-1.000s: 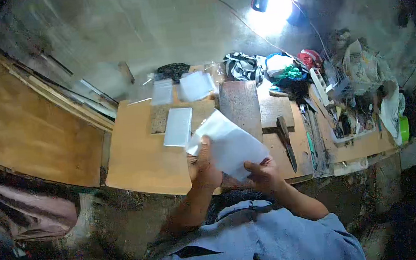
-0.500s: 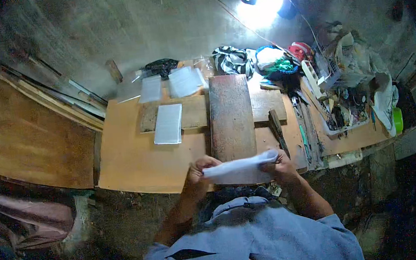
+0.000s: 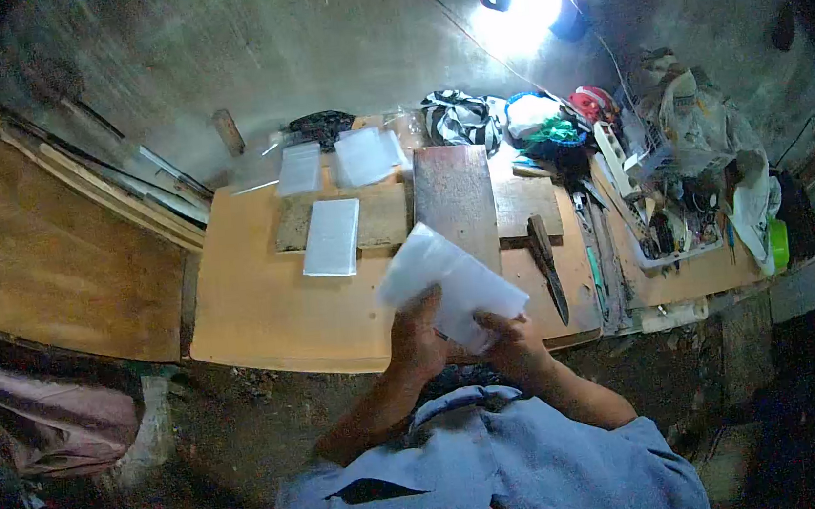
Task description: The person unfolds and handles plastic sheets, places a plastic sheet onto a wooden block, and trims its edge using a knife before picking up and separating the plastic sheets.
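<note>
A stack of thin white sheets (image 3: 457, 277) is held up in front of me, tilted, over the near end of a dark wooden board (image 3: 452, 186). My left hand (image 3: 419, 337) grips its lower left edge, thumb on top. At the lower right corner, my right hand (image 3: 516, 344) is closed on the same stack. Whether the sheets are paper or plastic I cannot tell. Another neat white stack (image 3: 331, 238) lies left of the board, partly on a crosswise plank (image 3: 384, 215). A knife (image 3: 548, 265) rests to the right of the board.
More translucent white stacks (image 3: 299, 170) lie at the back left of the table (image 3: 245, 300). Behind the board are a black-and-white cloth (image 3: 458, 120) and a black plastic bag (image 3: 319, 129). A tray of tools (image 3: 686, 242) sits at the right, under a bright lamp (image 3: 526, 7) by the wall.
The stack was level and seen edge-on between my hands; now its broad face shows, turned diagonally. My hands have come closer together.
</note>
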Demonstrator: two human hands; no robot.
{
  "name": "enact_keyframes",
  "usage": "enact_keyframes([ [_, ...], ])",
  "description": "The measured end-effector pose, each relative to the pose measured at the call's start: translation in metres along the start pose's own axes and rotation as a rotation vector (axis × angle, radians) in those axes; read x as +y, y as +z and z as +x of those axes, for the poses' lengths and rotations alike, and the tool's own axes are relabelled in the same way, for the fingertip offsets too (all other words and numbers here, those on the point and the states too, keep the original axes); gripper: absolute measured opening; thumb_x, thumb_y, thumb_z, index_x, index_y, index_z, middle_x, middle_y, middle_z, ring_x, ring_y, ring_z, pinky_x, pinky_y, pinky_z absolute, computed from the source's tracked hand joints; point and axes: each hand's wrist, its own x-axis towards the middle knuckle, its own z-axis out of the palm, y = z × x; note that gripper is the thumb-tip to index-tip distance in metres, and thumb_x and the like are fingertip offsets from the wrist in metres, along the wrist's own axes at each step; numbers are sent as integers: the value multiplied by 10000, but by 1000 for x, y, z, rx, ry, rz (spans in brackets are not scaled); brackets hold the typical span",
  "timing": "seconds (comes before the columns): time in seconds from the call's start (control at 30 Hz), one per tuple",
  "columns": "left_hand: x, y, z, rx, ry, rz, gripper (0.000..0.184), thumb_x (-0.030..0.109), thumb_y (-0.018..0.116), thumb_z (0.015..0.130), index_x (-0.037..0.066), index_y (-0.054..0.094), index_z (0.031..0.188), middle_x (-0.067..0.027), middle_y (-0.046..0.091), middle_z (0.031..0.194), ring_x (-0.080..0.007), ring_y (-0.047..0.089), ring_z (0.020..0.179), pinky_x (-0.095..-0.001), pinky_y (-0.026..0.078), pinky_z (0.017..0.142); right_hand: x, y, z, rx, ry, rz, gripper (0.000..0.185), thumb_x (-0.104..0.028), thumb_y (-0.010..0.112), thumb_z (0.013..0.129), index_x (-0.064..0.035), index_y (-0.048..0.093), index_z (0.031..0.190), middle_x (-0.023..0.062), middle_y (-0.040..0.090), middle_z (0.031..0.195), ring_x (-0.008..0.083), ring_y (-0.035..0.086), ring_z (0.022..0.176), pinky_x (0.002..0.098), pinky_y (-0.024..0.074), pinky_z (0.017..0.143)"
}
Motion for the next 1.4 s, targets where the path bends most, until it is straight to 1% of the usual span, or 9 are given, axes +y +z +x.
enact_keyframes([
  [0.03, 12, 11, -7, 1, 3, -3, 339, 208, 586, 877, 20, 534, 1154, -129, 547, 1177, -256, 548, 1073, -406, 453, 918, 4, 3, 1, 81, 418, 587, 354, -96, 705, 779, -11, 569, 1095, 61, 619, 1011, 187, 578, 984, 314, 456, 889],
  [0.13, 37, 23, -17, 16, 183, 358, 269, 197, 559, 900, 22, 564, 1103, -106, 594, 1087, -209, 569, 1002, -376, 465, 876, -5, -12, 8, 21, 294, 427, 273, -51, 598, 856, -19, 500, 1109, 80, 587, 1005, 169, 569, 939, 307, 454, 853],
  [0.4, 6, -10, 2, -125, -77, 415, 194, 103, 573, 892, 13, 623, 1056, -58, 645, 1010, -152, 594, 929, -319, 475, 832, 17, 8, 18, 75, 163, 5, 224, -195, 482, 928, -31, 476, 1081, 83, 562, 953, 164, 522, 903, 322, 433, 800],
  [0.53, 5, -31, 14, -339, 12, 636, 204, 96, 581, 879, 17, 630, 1061, -47, 650, 1008, -135, 590, 927, -310, 477, 822, 30, 5, 20, 96, 183, 40, 231, -197, 495, 929, -20, 467, 1075, 91, 559, 952, 147, 508, 898, 312, 431, 781],
  [0.63, 12, -32, 19, -229, -305, 338, 203, 86, 580, 870, 25, 613, 1061, -59, 639, 1035, -165, 604, 937, -323, 490, 823, 24, -7, 36, 80, 218, 122, 203, -192, 521, 929, -14, 499, 1024, 67, 567, 879, 129, 518, 812, 281, 434, 714],
  [0.73, 23, -28, 26, -285, -290, 633, 214, 98, 580, 871, 13, 619, 1064, -52, 637, 1056, -158, 599, 952, -317, 478, 840, 23, -17, 51, 86, 303, 73, 164, -189, 566, 910, -25, 573, 915, -7, 525, 734, 79, 492, 673, 239, 411, 592],
  [0.83, 27, -27, 33, -377, -68, 756, 250, 72, 586, 834, 13, 624, 1074, -50, 656, 997, -159, 611, 893, -317, 486, 810, 27, -25, 63, 57, 358, 149, 177, -198, 589, 897, -23, 579, 921, -4, 539, 757, 83, 501, 674, 240, 416, 578],
  [0.9, 24, -33, 44, -179, -385, 606, 236, 72, 599, 827, 12, 637, 1052, -53, 664, 987, -159, 610, 895, -318, 483, 816, 24, -28, 69, 73, 380, 126, 183, -207, 607, 887, -26, 588, 904, -2, 552, 756, 86, 506, 663, 237, 419, 566],
  [1.4, 12, -44, 89, -191, -504, 675, 214, 96, 655, 805, -13, 662, 988, -65, 673, 958, -145, 616, 869, -307, 483, 809, 69, -57, 102, 33, 669, 91, 146, -184, 663, 845, -43, 631, 869, -1, 598, 722, 62, 527, 607, 199, 356, 500],
])
